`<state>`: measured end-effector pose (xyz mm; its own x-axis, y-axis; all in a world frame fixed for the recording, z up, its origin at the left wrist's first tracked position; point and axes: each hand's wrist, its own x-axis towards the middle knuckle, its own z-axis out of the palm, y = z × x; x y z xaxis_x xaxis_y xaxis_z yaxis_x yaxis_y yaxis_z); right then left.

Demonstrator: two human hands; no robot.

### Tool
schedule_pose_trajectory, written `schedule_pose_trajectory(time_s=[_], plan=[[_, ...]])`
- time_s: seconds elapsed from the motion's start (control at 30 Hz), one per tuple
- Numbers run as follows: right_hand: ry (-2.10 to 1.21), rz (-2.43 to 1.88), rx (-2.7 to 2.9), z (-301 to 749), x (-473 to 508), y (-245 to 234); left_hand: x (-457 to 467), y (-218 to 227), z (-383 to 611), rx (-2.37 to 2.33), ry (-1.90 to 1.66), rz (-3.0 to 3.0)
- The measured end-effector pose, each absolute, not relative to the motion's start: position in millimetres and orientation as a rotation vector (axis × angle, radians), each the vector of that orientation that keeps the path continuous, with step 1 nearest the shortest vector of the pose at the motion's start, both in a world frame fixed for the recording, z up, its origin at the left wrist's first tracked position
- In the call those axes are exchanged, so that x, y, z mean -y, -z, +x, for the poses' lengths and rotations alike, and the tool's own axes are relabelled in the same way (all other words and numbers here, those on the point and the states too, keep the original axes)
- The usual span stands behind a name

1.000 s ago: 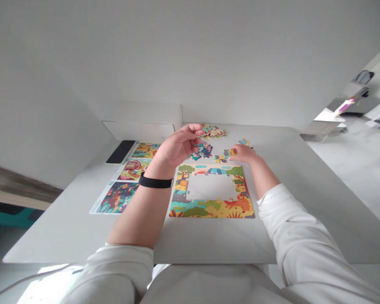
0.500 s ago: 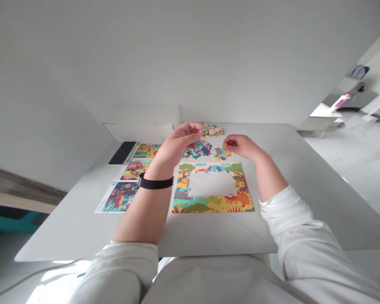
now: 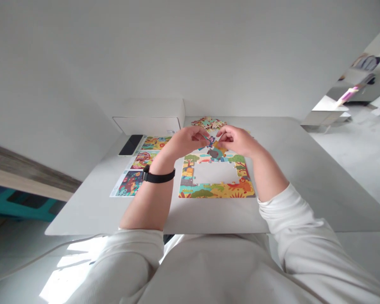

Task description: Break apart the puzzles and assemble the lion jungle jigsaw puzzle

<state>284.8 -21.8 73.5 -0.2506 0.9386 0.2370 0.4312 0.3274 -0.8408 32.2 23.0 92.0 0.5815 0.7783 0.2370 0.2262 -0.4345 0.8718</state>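
Observation:
A joined cluster of puzzle pieces (image 3: 214, 153) with a grey animal on it is at the top edge of the puzzle frame (image 3: 205, 193). My right hand (image 3: 237, 140) pinches the cluster's yellow upper right corner. Just left of it, my left hand (image 3: 190, 141) has its fingers curled beside the dark purple and blue pieces (image 3: 211, 140); whether a piece is between the fingertips is hidden. The frame shows trees, a lion and a crocodile around a bare white middle. A black band circles my left wrist.
Loose puzzle pieces (image 3: 209, 123) lie heaped at the back of the table (image 3: 291, 177). On the left are a picture sheet (image 3: 128, 183) with three scenes and a dark phone (image 3: 131, 145). A white box (image 3: 147, 124) stands behind them against the wall.
My right hand has moved left and the cluster has shifted left to the frame's top edge. My left hand has come in closer to it. The view has tilted slightly.

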Motion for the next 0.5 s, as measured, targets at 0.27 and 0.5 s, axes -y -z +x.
schedule_pose_trajectory(time_s=[0.27,0.5], plan=[[-0.911,-1.180,1.869,266.4,22.5,-73.0,-29.0,-85.0,31.9,-0.797,-0.520,2.139],[-0.860,-1.209,1.842,274.5,17.0,-67.6,-30.4,-82.8,34.9,-0.857,-0.518,2.117]])
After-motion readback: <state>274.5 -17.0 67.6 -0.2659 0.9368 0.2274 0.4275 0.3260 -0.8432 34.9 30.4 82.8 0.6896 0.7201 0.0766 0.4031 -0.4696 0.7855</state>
